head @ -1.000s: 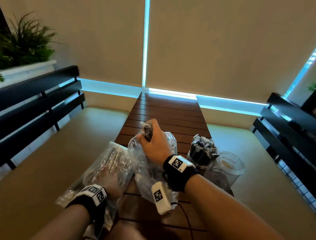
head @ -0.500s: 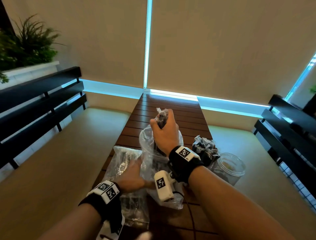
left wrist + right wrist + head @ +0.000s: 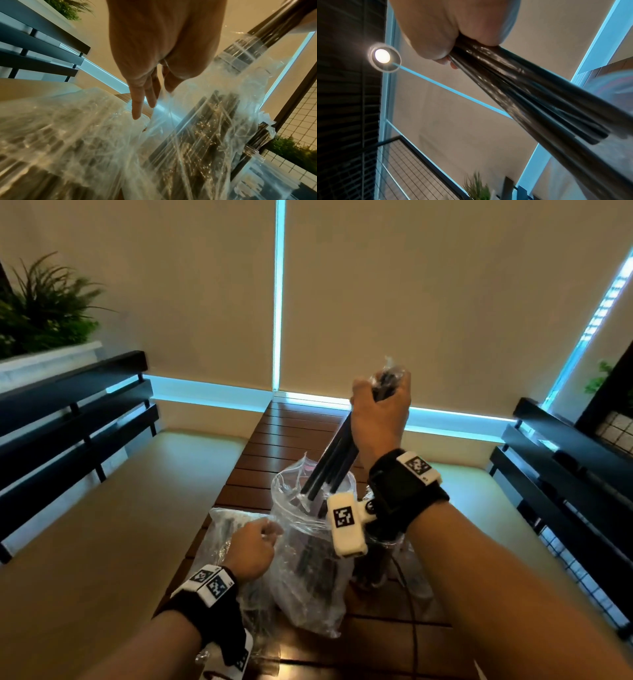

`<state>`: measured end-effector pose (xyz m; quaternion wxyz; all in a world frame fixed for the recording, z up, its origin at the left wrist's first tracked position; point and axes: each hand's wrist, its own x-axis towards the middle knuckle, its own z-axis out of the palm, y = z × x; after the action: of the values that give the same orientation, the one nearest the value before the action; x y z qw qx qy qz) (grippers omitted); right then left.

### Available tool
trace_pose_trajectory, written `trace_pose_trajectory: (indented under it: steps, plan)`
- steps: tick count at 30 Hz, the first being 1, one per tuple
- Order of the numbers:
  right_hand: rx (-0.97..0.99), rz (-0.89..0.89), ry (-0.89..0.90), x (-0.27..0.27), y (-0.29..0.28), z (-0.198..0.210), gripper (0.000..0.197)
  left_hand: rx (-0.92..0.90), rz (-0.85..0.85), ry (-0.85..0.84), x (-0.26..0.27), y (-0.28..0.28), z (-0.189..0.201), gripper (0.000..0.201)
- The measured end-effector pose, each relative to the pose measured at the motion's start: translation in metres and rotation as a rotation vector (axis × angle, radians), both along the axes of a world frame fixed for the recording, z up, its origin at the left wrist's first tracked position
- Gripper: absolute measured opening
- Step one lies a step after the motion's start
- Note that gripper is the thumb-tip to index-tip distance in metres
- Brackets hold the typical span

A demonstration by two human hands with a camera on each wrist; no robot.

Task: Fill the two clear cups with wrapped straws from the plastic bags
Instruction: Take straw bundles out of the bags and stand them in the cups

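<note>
My right hand grips a bundle of black wrapped straws near their top ends. It holds them raised, with their lower ends just above the mouth of a clear plastic bag that stands on the table. My left hand pinches that bag's rim at its left side. More dark straws remain inside the bag. A second bag of straws lies flat to the left. A cup filled with straws shows partly behind my right wrist; the other cup is hidden.
The brown slatted table runs away toward the window blinds. Cushioned benches with dark backrests stand on the left and right. A potted plant is at the far left.
My right hand has risen and moved right, drawing the straw bundle up out of the bag. My left hand left the flat bag and took the upright bag's rim.
</note>
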<state>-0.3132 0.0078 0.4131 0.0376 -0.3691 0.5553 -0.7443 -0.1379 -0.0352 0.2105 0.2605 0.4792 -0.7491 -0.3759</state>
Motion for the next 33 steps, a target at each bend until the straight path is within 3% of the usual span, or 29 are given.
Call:
trace_pose_trajectory:
  steps: [2, 6, 7, 10, 12, 16, 18, 20, 22, 24, 28, 33]
  plan:
    - [-0.044, 0.007, -0.087, -0.009, 0.005, 0.014, 0.02, -0.003, 0.038, 0.03, -0.002, 0.002, 0.006, 0.024]
    - [-0.152, 0.007, -0.203, -0.024, 0.016, 0.031, 0.025, 0.003, 0.026, -0.004, -0.003, 0.012, 0.013, 0.008]
    - [-0.161, 0.007, -0.219, -0.028, 0.018, 0.032, 0.027, 0.023, 0.012, 0.007, -0.003, 0.015, 0.017, 0.013]
    - [-0.142, 0.0, -0.269, -0.035, 0.022, 0.028, 0.03, 0.055, -0.002, 0.007, 0.001, 0.013, 0.034, 0.057]
    - [-0.13, 0.01, -0.326, -0.039, 0.024, 0.021, 0.033, -0.008, 0.042, 0.007, 0.003, 0.007, 0.05, 0.065]
    - [-0.132, 0.031, -0.396, -0.04, 0.027, 0.014, 0.033, -0.304, 0.176, 0.303, -0.003, 0.009, 0.107, 0.042]
    - [-0.161, 0.061, -0.405, -0.036, 0.026, 0.02, 0.028, -0.389, 0.024, 0.381, -0.015, 0.017, 0.14, 0.055]
    - [-0.183, 0.111, -0.402, -0.028, 0.025, 0.027, 0.024, -0.393, -0.198, 0.27, -0.036, 0.026, 0.167, 0.084]
    - [-0.201, 0.187, -0.421, -0.018, 0.024, 0.033, 0.025, -0.398, -0.333, 0.154, -0.059, 0.036, 0.184, 0.096]
    - [-0.225, 0.269, -0.45, -0.009, 0.024, 0.035, 0.028, -0.412, -0.321, 0.166, -0.078, 0.039, 0.192, 0.085]
    - [-0.203, 0.388, -0.4, 0.0, 0.027, 0.032, 0.034, -0.49, -0.128, 0.156, -0.094, 0.034, 0.196, 0.028]
    - [0.01, 0.537, -0.189, -0.009, 0.038, 0.025, 0.046, -0.475, 0.017, 0.311, -0.1, 0.03, 0.196, 0.018]
